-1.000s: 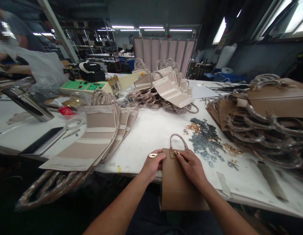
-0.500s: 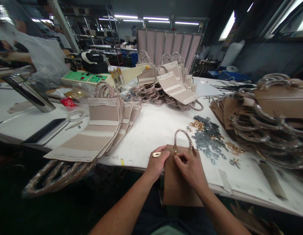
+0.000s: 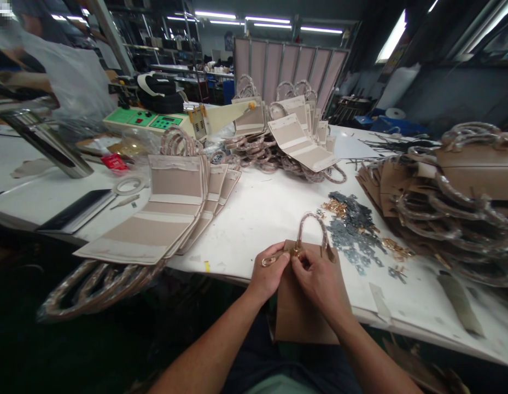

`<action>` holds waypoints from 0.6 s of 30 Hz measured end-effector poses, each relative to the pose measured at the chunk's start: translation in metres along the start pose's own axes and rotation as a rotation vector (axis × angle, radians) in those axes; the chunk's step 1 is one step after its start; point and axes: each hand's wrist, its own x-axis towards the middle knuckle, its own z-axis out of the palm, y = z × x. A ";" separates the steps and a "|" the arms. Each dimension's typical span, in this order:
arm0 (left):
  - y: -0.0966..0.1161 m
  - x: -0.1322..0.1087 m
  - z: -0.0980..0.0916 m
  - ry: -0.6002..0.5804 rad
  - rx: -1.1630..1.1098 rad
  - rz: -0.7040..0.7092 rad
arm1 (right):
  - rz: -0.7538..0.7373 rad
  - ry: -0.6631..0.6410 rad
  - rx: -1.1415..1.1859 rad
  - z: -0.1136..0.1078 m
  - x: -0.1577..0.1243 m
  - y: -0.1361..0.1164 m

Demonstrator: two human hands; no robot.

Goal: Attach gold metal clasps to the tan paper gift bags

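A tan handbag panel (image 3: 307,323) with a plastic-wrapped handle (image 3: 313,216) hangs over the table's front edge, toward my lap. My left hand (image 3: 270,276) is closed at the panel's upper left, its thumb pressing a narrow tan strap. A gold-rimmed end plate (image 3: 269,262) of that strap sticks out over the left fingers. Right beside it, my right hand (image 3: 321,279) pinches at a small gold fitting (image 3: 295,252) below the handle's base. The fingertips partly cover the fitting.
Grey metal plates (image 3: 348,224) and gold fittings (image 3: 395,249) lie loose to the right. Beyond them is a heap of tan bags (image 3: 475,175). Stacked beige panels (image 3: 171,210) overhang the edge at left. A green-panelled machine (image 3: 149,119) stands behind.
The gold-rimmed strap end has tilted and shows narrower at my left hand. Both hands stay at the fitting. The whole view has shifted slightly.
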 end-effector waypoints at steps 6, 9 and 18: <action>0.004 -0.002 0.005 0.063 0.041 0.040 | 0.028 0.034 0.054 0.001 0.001 -0.003; 0.002 -0.001 0.008 0.078 0.031 0.052 | 0.030 0.056 0.127 -0.001 0.001 -0.007; -0.004 0.003 0.010 0.209 0.045 0.044 | -0.020 0.011 0.122 -0.004 0.009 -0.012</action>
